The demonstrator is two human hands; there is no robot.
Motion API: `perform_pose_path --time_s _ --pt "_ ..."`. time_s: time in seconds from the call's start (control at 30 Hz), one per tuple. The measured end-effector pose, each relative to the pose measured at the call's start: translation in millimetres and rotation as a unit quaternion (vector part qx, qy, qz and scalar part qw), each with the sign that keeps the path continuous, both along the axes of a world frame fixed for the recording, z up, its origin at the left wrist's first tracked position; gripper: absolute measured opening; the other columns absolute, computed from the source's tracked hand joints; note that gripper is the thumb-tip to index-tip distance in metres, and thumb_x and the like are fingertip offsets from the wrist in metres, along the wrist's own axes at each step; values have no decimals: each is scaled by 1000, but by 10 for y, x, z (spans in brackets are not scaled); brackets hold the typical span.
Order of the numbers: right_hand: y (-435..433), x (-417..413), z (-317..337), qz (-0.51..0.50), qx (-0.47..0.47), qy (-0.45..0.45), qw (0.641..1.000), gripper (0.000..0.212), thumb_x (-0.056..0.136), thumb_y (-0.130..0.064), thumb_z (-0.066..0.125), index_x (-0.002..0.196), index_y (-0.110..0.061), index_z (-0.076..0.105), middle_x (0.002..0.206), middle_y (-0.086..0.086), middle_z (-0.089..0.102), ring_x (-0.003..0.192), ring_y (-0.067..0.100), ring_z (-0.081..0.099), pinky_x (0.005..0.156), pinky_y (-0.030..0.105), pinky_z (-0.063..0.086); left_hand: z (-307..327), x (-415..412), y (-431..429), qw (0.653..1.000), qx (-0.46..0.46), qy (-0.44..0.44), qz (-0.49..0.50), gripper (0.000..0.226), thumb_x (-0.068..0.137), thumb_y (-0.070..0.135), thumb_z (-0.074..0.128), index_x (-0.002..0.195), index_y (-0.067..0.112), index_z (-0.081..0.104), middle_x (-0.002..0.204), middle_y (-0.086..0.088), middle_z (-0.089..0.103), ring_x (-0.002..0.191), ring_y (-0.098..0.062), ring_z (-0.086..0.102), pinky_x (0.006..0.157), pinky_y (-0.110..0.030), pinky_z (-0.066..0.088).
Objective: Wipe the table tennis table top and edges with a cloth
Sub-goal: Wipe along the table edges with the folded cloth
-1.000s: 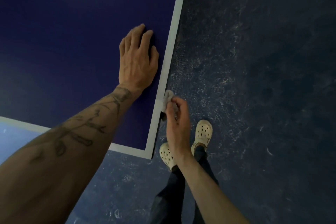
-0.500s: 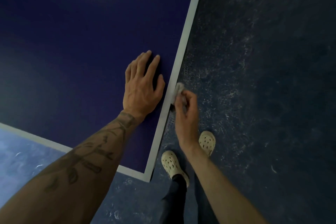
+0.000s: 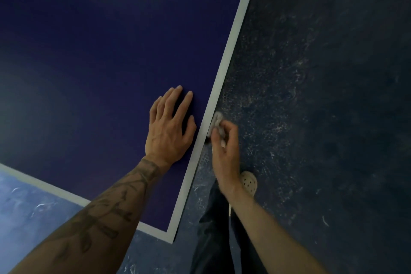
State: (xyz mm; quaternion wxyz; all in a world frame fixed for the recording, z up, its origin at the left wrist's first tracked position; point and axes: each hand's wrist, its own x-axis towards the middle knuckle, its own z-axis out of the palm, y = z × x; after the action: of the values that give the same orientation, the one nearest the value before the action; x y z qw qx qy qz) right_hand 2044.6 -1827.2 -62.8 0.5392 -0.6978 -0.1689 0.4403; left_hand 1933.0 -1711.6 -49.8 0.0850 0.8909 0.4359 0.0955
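Observation:
The dark blue table tennis table top point(image 3: 100, 62) fills the upper left, bordered by a white line point(image 3: 233, 33) along its right side edge. My left hand point(image 3: 170, 127) lies flat on the top, fingers spread, just left of that line. My right hand point(image 3: 224, 149) pinches a small grey-white cloth point(image 3: 216, 123) and holds it against the table's side edge. The near corner of the table point(image 3: 171, 238) shows at the bottom centre.
Dark blue speckled floor point(image 3: 322, 118) lies to the right of the table and below its near end. My dark trouser legs point(image 3: 213, 229) and one cream perforated shoe point(image 3: 249, 181) stand close to the edge, under my right hand.
My right hand has slid the cloth farther along the side edge, away from the corner. My left hand has shifted forward on the top beside it, and I have stepped along the table.

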Motion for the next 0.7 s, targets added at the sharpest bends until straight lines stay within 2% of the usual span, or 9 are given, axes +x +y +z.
perform_pose_path --time_s 0.1,0.23,0.3,0.37,0.43,0.53,0.7 --pt "-70 -64 47 7 -10 -2 1000 13 110 -25 58 120 -33 58 120 -2 64 104 7 62 86 18 51 23 12 2 1000 -5 7 1 57 105 31 49 159 15 41 167 -10 34 157 -28 28 127 -51 22" --pt "574 438 38 -26 -19 -13 999 22 112 -29 54 131 -18 58 129 4 65 117 17 64 99 34 56 28 29 2 1000 -8 4 5 54 104 30 50 156 13 46 163 -12 38 154 -30 32 127 -50 24" --pt "775 621 30 -37 -18 -26 999 24 112 -29 54 132 -17 57 128 5 65 116 20 63 100 38 56 38 88 62 1000 -11 -2 11 50 104 30 51 151 12 52 158 -13 44 149 -32 37 123 -51 28" --pt "748 594 28 -30 -23 -27 999 22 112 -32 53 130 -21 57 124 2 65 112 18 64 96 37 56 62 211 204 1000 -15 -3 6 47 104 31 51 147 12 55 154 -14 46 146 -33 40 121 -51 32" --pt "558 439 26 -22 -31 -18 999 20 111 -40 54 127 -28 58 120 -5 66 108 10 64 90 28 54 88 399 405 1000 -19 -4 -8 47 105 30 51 147 11 54 154 -14 47 146 -33 40 120 -51 32" --pt "437 319 63 -23 -37 -5 999 15 109 -43 56 123 -38 59 122 -15 66 114 6 64 93 23 54 108 711 731 999 -23 -10 -32 47 106 29 52 149 11 53 158 -14 44 148 -33 38 121 -53 33" --pt "1187 950 110 -49 -21 -28 998 13 112 -34 54 124 -30 56 123 0 65 110 17 64 92 32 56 121 1182 1129 998 -26 -16 -48 48 107 29 53 152 12 51 162 -14 41 151 -32 35 124 -51 29"
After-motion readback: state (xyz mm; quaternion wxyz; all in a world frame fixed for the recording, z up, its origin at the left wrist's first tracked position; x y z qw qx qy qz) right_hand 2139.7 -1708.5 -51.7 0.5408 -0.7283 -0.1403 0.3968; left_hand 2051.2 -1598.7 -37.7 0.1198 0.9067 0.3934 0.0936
